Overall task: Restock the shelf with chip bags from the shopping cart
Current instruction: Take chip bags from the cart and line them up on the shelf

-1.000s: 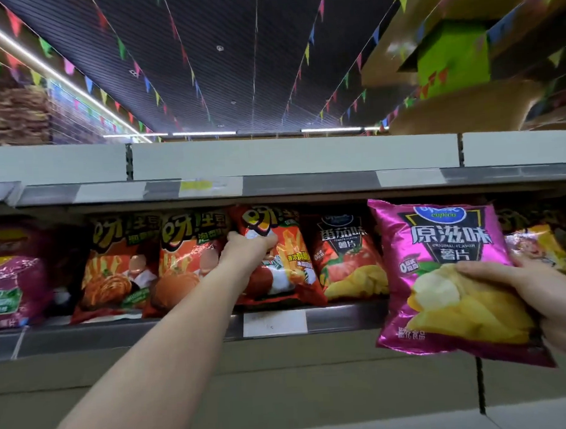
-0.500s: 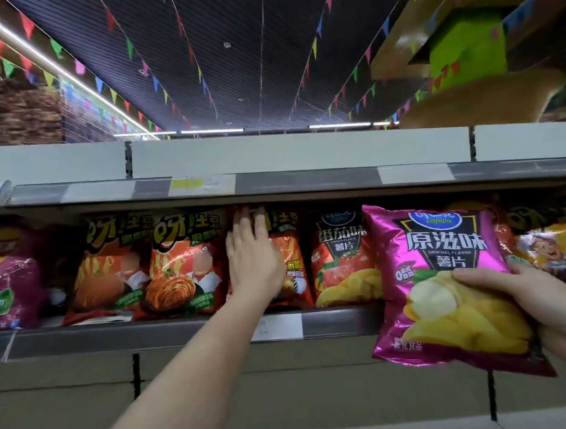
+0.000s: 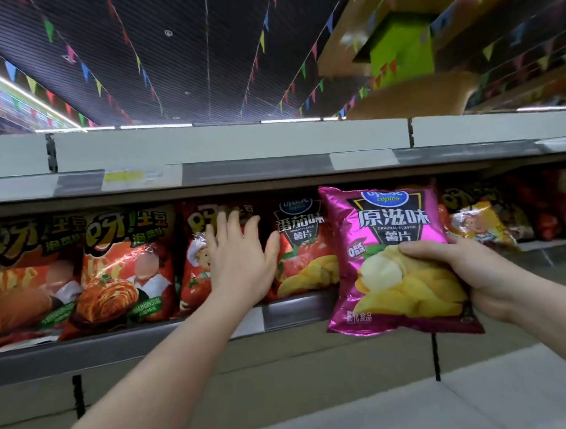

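My left hand (image 3: 241, 259), fingers straight, pressed flat on a red chip bag (image 3: 196, 268) on the shelf (image 3: 296, 308). My right hand (image 3: 468, 270) gripped the pink chip bag (image 3: 388, 238) just before the shelf edge. Likely next: a gap right of the tomato bag (image 3: 304, 249).

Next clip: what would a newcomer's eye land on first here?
The shiny magenta chip bag, gripped by the right hand in front of the shelf edge at right. Next, the left hand, fingers spread flat against the red bags at centre. Coloured pennants cross the dark ceiling.
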A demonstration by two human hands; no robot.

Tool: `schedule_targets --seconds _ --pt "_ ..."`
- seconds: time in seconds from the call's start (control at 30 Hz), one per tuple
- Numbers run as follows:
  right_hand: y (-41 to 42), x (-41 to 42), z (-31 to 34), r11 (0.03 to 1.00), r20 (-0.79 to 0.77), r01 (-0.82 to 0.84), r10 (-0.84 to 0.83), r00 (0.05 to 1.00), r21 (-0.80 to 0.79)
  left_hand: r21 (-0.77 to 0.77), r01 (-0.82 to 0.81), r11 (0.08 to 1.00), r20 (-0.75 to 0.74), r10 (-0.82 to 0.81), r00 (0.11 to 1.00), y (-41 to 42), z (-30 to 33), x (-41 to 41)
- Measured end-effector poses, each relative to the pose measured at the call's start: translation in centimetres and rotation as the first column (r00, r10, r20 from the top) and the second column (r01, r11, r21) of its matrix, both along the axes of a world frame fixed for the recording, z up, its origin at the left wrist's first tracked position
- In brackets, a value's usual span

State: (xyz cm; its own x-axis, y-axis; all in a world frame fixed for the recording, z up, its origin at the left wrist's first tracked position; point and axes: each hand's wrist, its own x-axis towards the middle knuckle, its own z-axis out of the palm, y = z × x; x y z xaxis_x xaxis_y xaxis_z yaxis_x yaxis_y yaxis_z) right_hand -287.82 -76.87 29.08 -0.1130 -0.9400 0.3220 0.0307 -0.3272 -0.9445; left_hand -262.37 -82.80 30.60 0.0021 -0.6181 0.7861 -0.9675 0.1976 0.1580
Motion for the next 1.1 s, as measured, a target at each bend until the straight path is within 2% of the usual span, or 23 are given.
schedule_targets --seconds 0.1,0.17,0.2,0.27,0.33,0.47,0.63,0.7,0.9,1.1 --pt "0.5 -0.7 -0.1 0.999 0.011 0.052 -0.052 0.999 -0.015 -0.069 0.343 0.937 -0.155 -0.349 0.924 1.0 -0.4 -3.0" --pt "0.9 -1.4 -0.2 0.996 0.019 0.085 -0.084 0.996 -0.023 0.056 0.535 0.843 -0.319 -0.492 0.81 1.9 -0.7 -5.4" --pt "1.2 -1.9 -0.3 0.995 0.02 0.099 -0.098 0.995 -0.022 0.117 0.631 0.767 -0.427 -0.535 0.729 2.1 -0.8 -6.6" --pt "1.7 -2.8 -0.5 0.992 0.034 0.12 -0.119 0.992 -0.03 0.177 0.763 0.622 -0.585 -0.557 0.59 2.1 -0.8 -9.0" --pt "2.2 -3.8 -0.8 0.99 0.05 0.137 -0.135 0.99 -0.044 0.201 0.819 0.538 -0.661 -0.542 0.519 2.2 -0.8 -11.3" --pt "3.3 -6.3 -0.9 0.983 0.084 0.175 -0.171 0.982 -0.049 0.203 0.883 0.424 -0.735 -0.53 0.423 2.4 -0.9 -15.4" --pt "4.3 -10.7 -1.0 0.973 0.078 0.229 -0.225 0.971 -0.042 0.133 0.944 0.302 -0.795 -0.536 0.284 2.7 -1.2 -20.5" --pt "4.8 -12.7 -1.2 0.975 0.083 0.216 -0.212 0.974 -0.047 0.127 0.948 0.293 -0.807 -0.525 0.27 3.1 -1.3 -22.7" --pt "5.8 -20.6 -2.2 0.984 0.051 0.177 -0.175 0.983 -0.039 0.147 0.905 0.399 -0.756 -0.545 0.363 4.9 -2.1 -30.3" --pt "6.4 -28.2 -2.4 0.997 0.014 0.071 -0.072 0.997 0.026 0.125 0.886 0.446 -0.785 -0.502 0.363 5.9 -3.3 -37.5"
